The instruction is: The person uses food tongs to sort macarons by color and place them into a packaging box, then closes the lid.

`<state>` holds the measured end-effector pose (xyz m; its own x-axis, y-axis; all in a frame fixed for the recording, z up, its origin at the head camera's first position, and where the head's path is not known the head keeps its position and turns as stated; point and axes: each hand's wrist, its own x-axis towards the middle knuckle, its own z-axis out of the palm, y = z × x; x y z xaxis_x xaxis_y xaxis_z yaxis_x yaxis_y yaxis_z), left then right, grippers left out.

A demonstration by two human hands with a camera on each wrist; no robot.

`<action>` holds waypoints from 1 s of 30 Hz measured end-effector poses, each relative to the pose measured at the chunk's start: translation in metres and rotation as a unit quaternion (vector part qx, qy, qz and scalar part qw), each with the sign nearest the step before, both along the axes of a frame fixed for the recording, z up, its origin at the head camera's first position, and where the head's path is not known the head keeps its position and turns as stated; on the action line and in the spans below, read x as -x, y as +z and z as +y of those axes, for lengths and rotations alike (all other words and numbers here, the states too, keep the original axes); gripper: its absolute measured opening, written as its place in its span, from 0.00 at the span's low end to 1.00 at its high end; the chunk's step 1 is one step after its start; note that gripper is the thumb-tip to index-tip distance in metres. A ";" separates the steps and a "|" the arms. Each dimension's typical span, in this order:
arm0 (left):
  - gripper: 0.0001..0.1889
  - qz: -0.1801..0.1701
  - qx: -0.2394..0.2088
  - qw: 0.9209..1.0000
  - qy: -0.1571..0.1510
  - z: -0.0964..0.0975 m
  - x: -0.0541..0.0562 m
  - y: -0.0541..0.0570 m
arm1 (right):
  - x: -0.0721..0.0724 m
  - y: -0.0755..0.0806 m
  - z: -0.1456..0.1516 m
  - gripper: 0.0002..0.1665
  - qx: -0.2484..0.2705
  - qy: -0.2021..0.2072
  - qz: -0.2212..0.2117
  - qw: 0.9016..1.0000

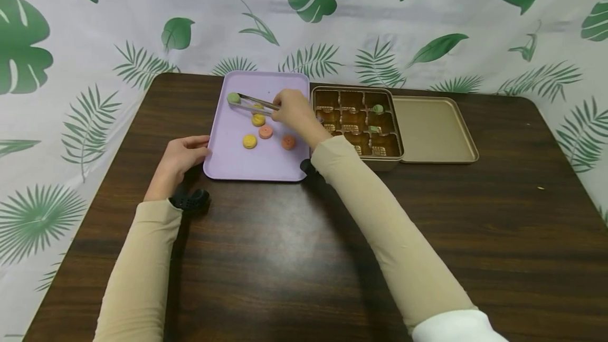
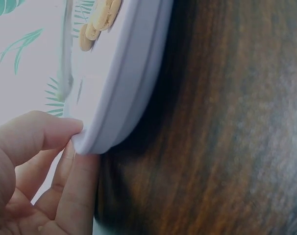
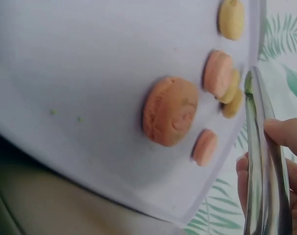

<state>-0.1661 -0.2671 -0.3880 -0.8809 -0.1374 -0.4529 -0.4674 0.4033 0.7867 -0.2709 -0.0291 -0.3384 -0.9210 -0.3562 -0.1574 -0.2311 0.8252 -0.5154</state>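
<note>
My right hand [image 1: 295,113] grips metal tongs [image 3: 259,161], which point left over the far left part of the lilac tray [image 1: 228,160]. At their tips is a green macaron [image 1: 234,98]. Thumb and fingers of my left hand [image 2: 40,166] pinch the tray's left rim. On the tray lie several macarons: yellow ones such as the yellow macaron [image 1: 249,141] at the front, and pinkish-orange ones such as the pinkish macaron [image 3: 170,111], large in the right wrist view. A yellow macaron at the back is partly hidden by the tongs.
Right of the tray stands a gold box [image 1: 353,100] with a brown compartment insert. Green pieces [image 1: 378,109] sit in its right column. My right forearm hides its front left corner. A flat gold lid [image 1: 429,128] adjoins it. Leaf-patterned cloth [image 1: 228,9] hangs behind the dark wooden table [image 1: 266,257].
</note>
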 end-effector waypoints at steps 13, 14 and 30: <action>0.26 0.006 0.001 1.000 -0.002 0.000 0.000 -0.003 | 0.001 0.038 0.052 0.24 0.087 -0.036 -0.028 0.995; 0.26 0.007 0.000 1.000 -0.003 0.000 0.000 -0.003 | 0.000 0.042 0.058 0.24 0.093 -0.040 -0.029 0.994; 0.26 0.010 -0.010 1.000 0.001 0.001 -0.001 -0.002 | -0.038 0.071 0.181 0.29 0.111 -0.085 -0.011 0.990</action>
<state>-0.1650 -0.2662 -0.3905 -0.8897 -0.1294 -0.4379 -0.4520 0.3862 0.8041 -0.2333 0.1516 -0.2676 -0.9680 -0.2238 -0.1137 -0.0846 0.7172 -0.6917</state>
